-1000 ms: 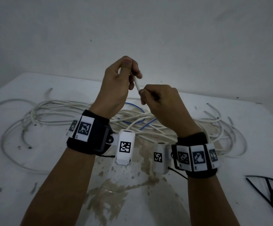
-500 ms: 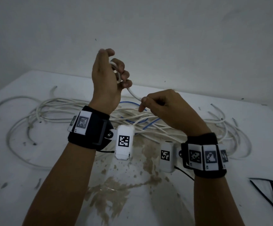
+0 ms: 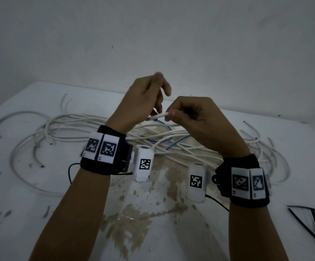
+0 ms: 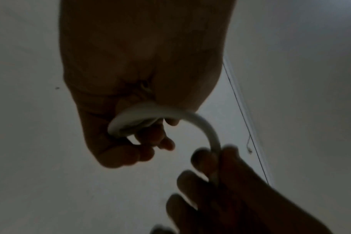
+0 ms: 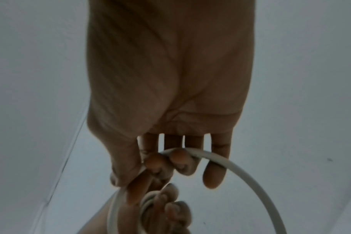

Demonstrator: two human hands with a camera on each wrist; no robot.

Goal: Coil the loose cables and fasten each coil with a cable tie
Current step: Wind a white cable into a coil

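The right hand (image 5: 168, 88) pinches a curving white cable (image 5: 236, 167) between thumb and fingertips (image 5: 178, 156).

The head camera looks forward and down from above both forearms onto the white table (image 3: 40, 185) and the wall behind it. The left wrist camera looks up along the left hand (image 4: 142, 79), very close. The right wrist camera looks along the right hand (image 5: 170, 87), equally close. All three views share the white cable (image 3: 160, 116) held between the hands.
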